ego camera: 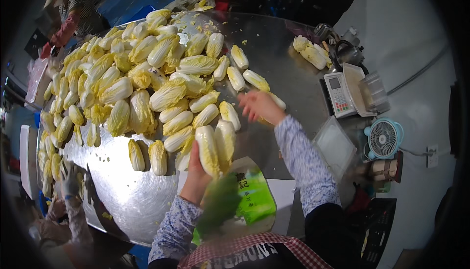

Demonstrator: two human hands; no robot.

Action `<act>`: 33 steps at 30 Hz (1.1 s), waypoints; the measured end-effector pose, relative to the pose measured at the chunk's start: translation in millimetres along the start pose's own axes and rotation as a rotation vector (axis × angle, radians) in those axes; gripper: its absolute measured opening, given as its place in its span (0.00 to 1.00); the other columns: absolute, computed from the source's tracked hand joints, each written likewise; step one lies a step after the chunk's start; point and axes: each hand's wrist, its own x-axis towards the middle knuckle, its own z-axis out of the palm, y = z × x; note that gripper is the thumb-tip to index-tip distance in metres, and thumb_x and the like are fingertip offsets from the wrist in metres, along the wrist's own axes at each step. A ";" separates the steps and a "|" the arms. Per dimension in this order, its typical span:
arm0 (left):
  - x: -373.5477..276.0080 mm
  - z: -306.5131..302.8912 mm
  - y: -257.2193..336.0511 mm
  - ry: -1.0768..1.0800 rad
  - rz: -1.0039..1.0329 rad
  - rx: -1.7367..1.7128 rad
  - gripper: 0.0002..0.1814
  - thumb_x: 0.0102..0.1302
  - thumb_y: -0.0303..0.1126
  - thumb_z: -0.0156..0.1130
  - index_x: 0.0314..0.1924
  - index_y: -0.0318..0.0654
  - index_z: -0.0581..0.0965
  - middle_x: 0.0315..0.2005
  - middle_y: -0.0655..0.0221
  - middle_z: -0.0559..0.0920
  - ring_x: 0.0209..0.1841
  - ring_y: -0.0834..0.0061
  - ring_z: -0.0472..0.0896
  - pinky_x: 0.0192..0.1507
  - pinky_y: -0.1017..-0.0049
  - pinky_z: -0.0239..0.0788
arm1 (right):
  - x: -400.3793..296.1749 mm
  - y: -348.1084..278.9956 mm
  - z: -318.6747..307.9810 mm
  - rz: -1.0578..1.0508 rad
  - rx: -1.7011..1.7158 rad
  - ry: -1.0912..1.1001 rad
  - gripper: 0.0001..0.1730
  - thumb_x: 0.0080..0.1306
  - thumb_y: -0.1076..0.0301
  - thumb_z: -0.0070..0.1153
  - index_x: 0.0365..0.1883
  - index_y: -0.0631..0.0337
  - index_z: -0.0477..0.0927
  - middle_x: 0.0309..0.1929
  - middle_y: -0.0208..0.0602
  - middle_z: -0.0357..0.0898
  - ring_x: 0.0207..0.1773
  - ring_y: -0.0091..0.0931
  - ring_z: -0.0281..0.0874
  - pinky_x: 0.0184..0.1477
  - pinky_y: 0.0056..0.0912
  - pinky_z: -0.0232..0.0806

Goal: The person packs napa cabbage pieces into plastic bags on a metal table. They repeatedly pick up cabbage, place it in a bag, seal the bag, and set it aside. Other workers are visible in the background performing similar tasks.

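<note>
Two small napa cabbages [216, 146] stand side by side against my left hand [197, 181], whose thumb and palm wrap the nearer one. My right hand [262, 106] is raised over the steel table, fingers spread, beside a cabbage [277, 101] partly hidden behind it; I see nothing in its fingers. A green and white printed bag [255, 195] lies below my left hand on a white board [284, 192]. A blurred dark green thing [224, 199] covers part of the bag. A large heap of napa cabbages [128, 67] spreads across the table's left and middle.
On the right are a white scale [339, 94], a blue fan [383, 138], a clear plastic lid or tray [335, 146] and a dark kettle [349, 52]. More cabbages [312, 54] lie beside the kettle. Other people work at the upper left, the top and the lower left, one wearing a glove [69, 181].
</note>
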 end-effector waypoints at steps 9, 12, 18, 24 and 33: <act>-59.3 -36.5 -0.4 0.029 -0.156 -0.237 0.40 0.61 0.69 0.43 0.57 0.42 0.71 0.59 0.48 0.68 0.57 0.35 0.66 0.47 0.39 0.68 | 147.7 59.9 -44.6 -0.048 -0.905 0.442 0.44 0.55 0.56 0.63 0.67 0.50 0.56 0.60 0.47 0.65 0.61 0.44 0.62 0.61 0.51 0.58; -80.9 -45.6 -1.7 0.068 -0.182 -0.317 0.41 0.60 0.70 0.44 0.56 0.42 0.72 0.59 0.47 0.67 0.56 0.34 0.66 0.47 0.39 0.67 | 144.2 71.0 -58.1 -0.078 -0.948 0.427 0.43 0.53 0.57 0.64 0.67 0.47 0.59 0.59 0.46 0.67 0.61 0.44 0.63 0.62 0.47 0.59; -107.2 -55.0 -21.6 0.048 -0.228 -0.445 0.40 0.64 0.67 0.40 0.60 0.41 0.68 0.61 0.50 0.65 0.60 0.36 0.64 0.52 0.39 0.64 | 105.6 82.3 -62.1 -0.148 -1.018 0.465 0.35 0.48 0.57 0.65 0.56 0.54 0.71 0.52 0.47 0.73 0.56 0.42 0.68 0.59 0.44 0.63; -124.5 -53.2 -27.5 0.065 -0.158 -0.241 0.39 0.66 0.66 0.38 0.63 0.43 0.65 0.60 0.52 0.68 0.58 0.40 0.68 0.53 0.44 0.66 | 91.2 88.6 -60.0 0.170 -0.053 0.395 0.19 0.51 0.60 0.63 0.36 0.63 0.79 0.29 0.38 0.77 0.29 0.32 0.74 0.30 0.31 0.68; -146.7 -25.1 -49.6 0.308 -0.072 0.370 0.27 0.71 0.50 0.46 0.61 0.39 0.66 0.49 0.62 0.76 0.45 0.69 0.78 0.43 0.69 0.73 | -152.3 142.5 45.9 0.157 1.182 -0.119 0.17 0.67 0.60 0.51 0.47 0.63 0.73 0.40 0.36 0.76 0.39 0.29 0.75 0.39 0.33 0.70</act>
